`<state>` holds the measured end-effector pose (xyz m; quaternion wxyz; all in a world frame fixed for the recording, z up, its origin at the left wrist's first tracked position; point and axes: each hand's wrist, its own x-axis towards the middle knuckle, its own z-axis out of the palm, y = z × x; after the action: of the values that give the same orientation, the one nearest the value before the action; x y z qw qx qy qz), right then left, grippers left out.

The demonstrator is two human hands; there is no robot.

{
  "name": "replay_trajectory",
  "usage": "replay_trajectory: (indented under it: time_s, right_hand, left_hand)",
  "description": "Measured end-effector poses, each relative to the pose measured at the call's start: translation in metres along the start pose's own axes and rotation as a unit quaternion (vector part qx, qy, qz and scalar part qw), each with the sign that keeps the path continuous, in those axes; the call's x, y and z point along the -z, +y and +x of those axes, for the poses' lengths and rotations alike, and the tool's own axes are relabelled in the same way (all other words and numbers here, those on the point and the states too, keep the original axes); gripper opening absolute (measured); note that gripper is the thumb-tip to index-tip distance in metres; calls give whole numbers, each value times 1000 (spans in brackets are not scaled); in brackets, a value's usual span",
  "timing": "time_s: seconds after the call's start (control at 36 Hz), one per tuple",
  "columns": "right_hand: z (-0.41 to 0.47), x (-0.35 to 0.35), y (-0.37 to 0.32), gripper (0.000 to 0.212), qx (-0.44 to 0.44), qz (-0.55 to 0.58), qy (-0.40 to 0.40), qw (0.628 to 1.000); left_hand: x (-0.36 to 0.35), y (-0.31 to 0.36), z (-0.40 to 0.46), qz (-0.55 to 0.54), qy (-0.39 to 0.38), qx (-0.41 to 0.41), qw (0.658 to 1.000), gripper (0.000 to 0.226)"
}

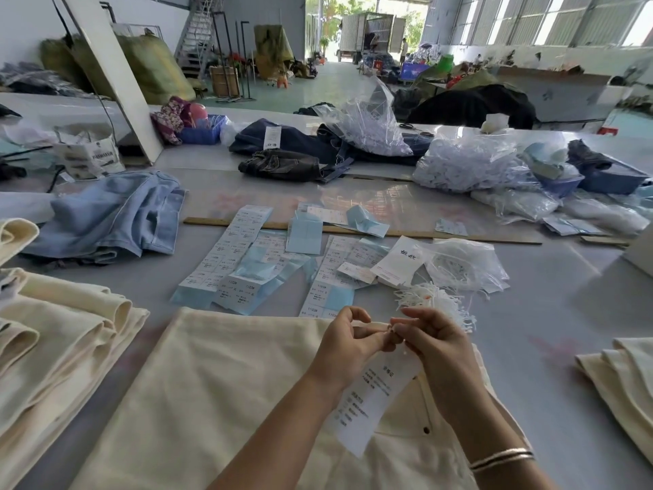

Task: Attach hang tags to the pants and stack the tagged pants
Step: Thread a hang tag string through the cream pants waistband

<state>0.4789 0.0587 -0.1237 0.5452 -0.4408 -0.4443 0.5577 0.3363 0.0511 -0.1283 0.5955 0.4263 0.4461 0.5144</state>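
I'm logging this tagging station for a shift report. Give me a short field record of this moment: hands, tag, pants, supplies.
left hand: left hand pinches at the top of the hang tag
right hand: right hand pinches at the same spot
pants in work: cream pants flat under the hands
stack: folded cream pants at left
supplies: loose white strings, sticker sheets

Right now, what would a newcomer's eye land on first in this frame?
Probably the two hands low in the middle: the left hand and right hand meet fingertip to fingertip, pinching the top of a white hang tag over cream pants spread on the table. Next, the sheets of blue and white labels fanned out beyond them, and the stack of cream pants on the left.
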Motion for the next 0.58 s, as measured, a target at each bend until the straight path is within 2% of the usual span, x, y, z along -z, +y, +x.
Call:
replay_trajectory:
  time_s: [0.17, 0.39, 0.58]
  right_hand:
    - [-1, 0, 0, 18, -15, 30, -4, 999]
    - [-2, -3, -3, 18, -8, 48, -4, 999]
    - [-1, 0, -1, 18, -8, 18, -1, 1000]
  left_hand:
    - [0, 5, -2, 53, -8, -18, 998, 28]
    - [1, 4, 0, 64, -16, -23, 998, 26]
    - [0, 4, 0, 78, -15, -26, 997, 26]
